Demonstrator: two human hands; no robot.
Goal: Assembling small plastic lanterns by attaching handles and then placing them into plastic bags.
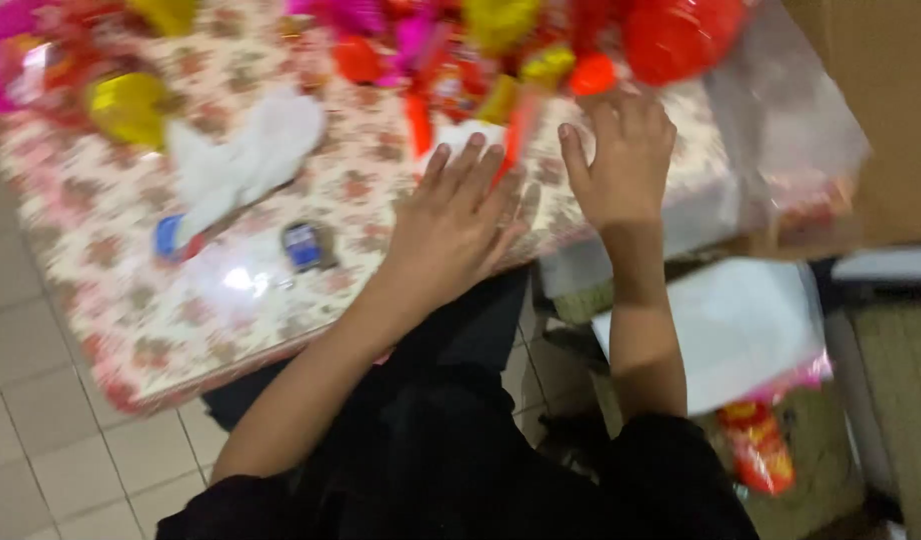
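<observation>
Head camera shows the left hand (459, 222) spread flat on the floral table (131, 300) near its front edge. The right hand (621, 160), fingers open, touches red and orange packets (593, 72); sorting seems underway, and picking one needs a careful pinch.

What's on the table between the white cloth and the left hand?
In the head view, a small dark blue packet lies on the floral tablecloth between the white cloth and the left hand.
</observation>
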